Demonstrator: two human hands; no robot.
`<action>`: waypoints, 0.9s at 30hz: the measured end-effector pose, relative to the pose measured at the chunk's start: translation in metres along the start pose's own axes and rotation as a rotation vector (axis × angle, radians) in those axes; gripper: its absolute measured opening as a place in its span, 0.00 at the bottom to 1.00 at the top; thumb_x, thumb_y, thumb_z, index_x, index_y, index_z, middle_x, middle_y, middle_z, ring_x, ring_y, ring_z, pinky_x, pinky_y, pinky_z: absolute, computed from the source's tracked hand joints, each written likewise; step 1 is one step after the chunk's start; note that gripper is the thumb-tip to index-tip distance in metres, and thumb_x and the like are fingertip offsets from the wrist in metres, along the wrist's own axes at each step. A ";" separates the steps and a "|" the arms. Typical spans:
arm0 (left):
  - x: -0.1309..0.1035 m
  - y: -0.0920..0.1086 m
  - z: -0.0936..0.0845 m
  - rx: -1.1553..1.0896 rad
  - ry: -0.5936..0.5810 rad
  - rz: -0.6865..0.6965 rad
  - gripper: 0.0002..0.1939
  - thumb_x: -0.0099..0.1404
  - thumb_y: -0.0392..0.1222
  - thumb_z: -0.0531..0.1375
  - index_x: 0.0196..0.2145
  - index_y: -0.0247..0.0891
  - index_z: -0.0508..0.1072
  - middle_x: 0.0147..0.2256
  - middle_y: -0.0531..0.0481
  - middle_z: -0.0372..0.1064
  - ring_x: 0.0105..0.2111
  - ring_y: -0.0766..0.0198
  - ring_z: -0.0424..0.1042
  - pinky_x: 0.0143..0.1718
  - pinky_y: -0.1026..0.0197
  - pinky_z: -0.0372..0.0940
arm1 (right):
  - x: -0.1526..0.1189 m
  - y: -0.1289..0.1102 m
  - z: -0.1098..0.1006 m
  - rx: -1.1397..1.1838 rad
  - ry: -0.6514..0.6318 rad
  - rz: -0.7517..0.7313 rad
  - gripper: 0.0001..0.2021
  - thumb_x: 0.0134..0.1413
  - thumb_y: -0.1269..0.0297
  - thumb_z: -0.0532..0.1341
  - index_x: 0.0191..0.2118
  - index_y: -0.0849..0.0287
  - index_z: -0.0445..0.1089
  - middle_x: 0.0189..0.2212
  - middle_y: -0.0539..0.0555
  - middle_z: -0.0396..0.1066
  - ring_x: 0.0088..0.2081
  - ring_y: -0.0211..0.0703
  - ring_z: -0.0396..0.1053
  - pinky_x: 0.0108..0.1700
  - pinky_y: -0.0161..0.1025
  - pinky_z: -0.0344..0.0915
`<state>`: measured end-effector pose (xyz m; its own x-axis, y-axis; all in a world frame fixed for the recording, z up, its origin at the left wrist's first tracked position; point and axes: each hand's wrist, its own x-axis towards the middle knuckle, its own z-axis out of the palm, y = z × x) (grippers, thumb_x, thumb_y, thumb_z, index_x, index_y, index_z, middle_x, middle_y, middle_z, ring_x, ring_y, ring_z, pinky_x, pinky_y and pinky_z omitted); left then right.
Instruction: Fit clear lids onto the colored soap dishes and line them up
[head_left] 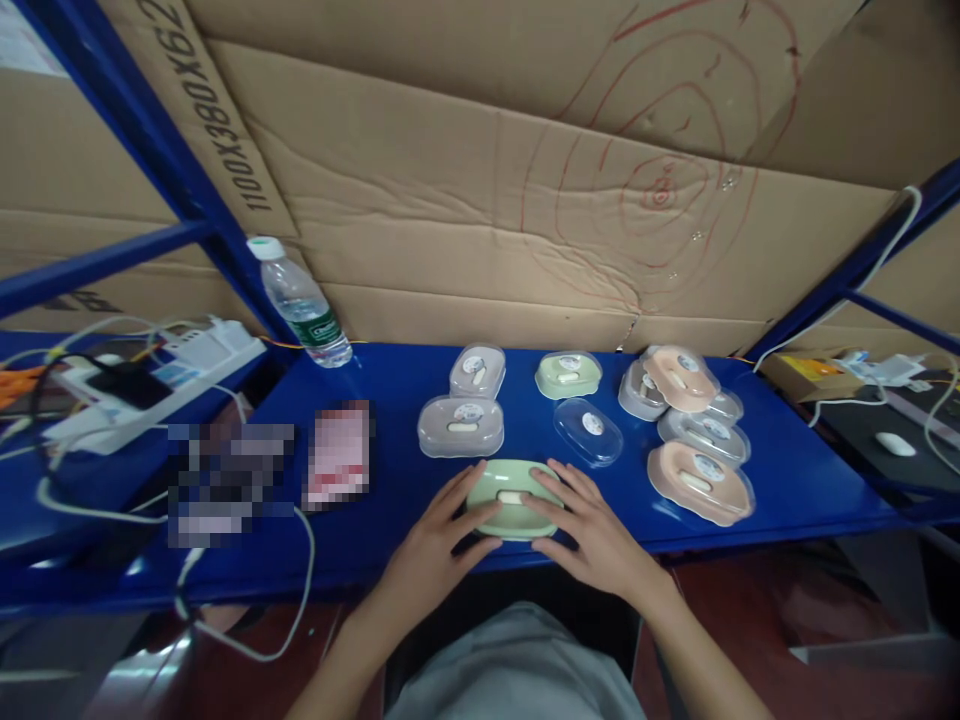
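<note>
The left hand (431, 530) and right hand (600, 530) form a grip holding the green box (517, 524) between them, fingers spread over its ends. The step in hand looks like steadying or pressing it; a next move would probably call for even pressure. Beyond the grip, a clear lid (579, 437) lies on the tabletop (394, 415). Fingers hide the box's ends; its underside is unseen.

Left hand (444, 528) and right hand (596, 525) on opposite sides of green box (514, 520), front edge of blue table (390, 400); loose clear lid (589, 432) just beyond, green lidded box (568, 374) behind that; two greyish lidded boxes (461, 427) left; peach ones (700, 483) right; water bottle (303, 305) far left, by cardboard (420, 200)
</note>
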<state>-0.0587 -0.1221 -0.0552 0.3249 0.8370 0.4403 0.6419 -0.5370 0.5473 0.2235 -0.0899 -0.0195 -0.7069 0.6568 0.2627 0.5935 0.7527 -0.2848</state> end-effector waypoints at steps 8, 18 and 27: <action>0.002 0.012 -0.009 -0.052 -0.031 -0.164 0.28 0.68 0.40 0.66 0.64 0.53 0.68 0.72 0.48 0.55 0.70 0.50 0.60 0.69 0.44 0.62 | 0.004 0.055 0.006 -0.289 0.316 0.527 0.31 0.71 0.53 0.60 0.74 0.54 0.59 0.73 0.65 0.55 0.74 0.73 0.50 0.68 0.74 0.55; 0.001 0.004 -0.004 -0.262 -0.037 -0.412 0.47 0.63 0.43 0.71 0.71 0.60 0.52 0.71 0.50 0.58 0.68 0.50 0.64 0.69 0.43 0.61 | -0.014 0.014 -0.005 0.185 0.171 0.093 0.28 0.74 0.61 0.58 0.74 0.45 0.57 0.72 0.54 0.60 0.75 0.56 0.52 0.71 0.61 0.61; 0.003 0.003 -0.010 -0.240 -0.034 -0.263 0.37 0.66 0.45 0.69 0.69 0.58 0.60 0.69 0.49 0.61 0.69 0.51 0.63 0.70 0.44 0.59 | -0.006 -0.004 0.004 0.068 0.118 -0.065 0.29 0.73 0.67 0.57 0.75 0.51 0.55 0.75 0.54 0.54 0.77 0.56 0.43 0.73 0.60 0.60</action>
<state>-0.0628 -0.1218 -0.0455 0.1952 0.9508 0.2404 0.5262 -0.3084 0.7925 0.2244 -0.0972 -0.0236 -0.6902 0.6108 0.3879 0.5182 0.7914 -0.3242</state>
